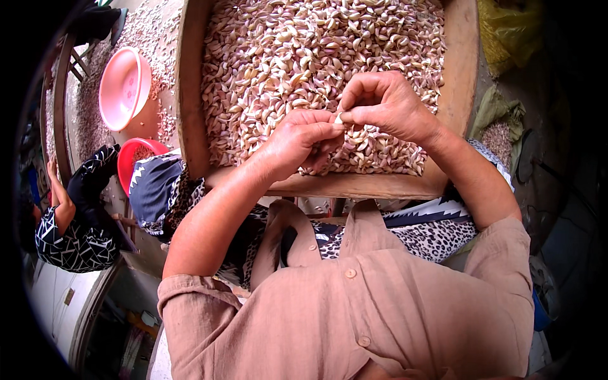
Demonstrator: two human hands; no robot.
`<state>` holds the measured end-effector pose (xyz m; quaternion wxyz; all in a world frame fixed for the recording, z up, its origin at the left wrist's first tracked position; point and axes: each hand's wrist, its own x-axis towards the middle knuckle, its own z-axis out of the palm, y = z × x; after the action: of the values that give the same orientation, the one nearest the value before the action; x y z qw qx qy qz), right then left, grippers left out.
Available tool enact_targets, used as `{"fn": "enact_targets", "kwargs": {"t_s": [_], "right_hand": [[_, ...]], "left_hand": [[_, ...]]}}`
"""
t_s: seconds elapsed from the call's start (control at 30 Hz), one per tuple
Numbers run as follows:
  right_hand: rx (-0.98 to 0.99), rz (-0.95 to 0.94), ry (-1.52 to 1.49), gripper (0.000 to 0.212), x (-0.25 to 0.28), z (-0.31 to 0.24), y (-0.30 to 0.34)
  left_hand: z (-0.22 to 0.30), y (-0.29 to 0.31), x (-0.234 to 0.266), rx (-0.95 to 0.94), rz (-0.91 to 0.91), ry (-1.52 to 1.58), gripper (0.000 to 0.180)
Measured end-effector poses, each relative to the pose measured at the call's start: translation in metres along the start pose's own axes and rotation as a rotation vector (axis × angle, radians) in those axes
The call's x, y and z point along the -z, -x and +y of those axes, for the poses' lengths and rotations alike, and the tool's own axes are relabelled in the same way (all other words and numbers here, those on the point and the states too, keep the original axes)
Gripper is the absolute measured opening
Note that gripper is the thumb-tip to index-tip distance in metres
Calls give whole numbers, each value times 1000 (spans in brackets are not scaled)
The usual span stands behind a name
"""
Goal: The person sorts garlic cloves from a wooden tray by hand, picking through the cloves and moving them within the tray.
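Both of my hands meet over a wooden tray (192, 95) heaped with loose garlic cloves (272, 69), many with pinkish skins. A single pale garlic clove (339, 118) is pinched at the fingertips where the hands come together. My left hand (304, 136) grips it from the left between thumb and forefinger, its other fingers curled under. From the right, my right hand (389, 107) pinches the same clove with thumb and forefinger. Part of the clove is hidden by the fingertips.
Left of the tray stand a pink basin (120, 88) and a red basin (136, 152) with reddish contents. Another person (73, 234) sits at far left. Yellow sacking (510, 31) and a greenish sack (497, 120) lie at right. Cloves cover the floor at upper left.
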<state>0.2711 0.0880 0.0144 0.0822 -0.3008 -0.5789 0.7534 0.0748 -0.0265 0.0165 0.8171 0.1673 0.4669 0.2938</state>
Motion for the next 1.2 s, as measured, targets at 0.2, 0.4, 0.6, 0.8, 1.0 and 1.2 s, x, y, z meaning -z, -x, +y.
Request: {"fn": "enact_targets", "kwargs": {"t_s": [0.2,0.4,0.6,0.8,1.0,1.2], "right_hand": [[-40,-22,-163,7,2,3,0],[-90,-29,-217,9,4,1,2],[-166,-48,-22,16,5,-10,5],[-49,10,8,11,-2,2,6],[139,49,47,12,2,-2,7],[123,2,51,18,2,-1,8]], "left_hand": [[-10,-4,5,-17,-74,102,18],[-12,-5,5,-41,-121,141,18],[-14,-8,0,-213,118,-141,25],[-12,-7,0,-216,60,-203,24],[-9,-6,4,-122,-120,236,23],[-9,-7,8,-119,-114,318,19]]}}
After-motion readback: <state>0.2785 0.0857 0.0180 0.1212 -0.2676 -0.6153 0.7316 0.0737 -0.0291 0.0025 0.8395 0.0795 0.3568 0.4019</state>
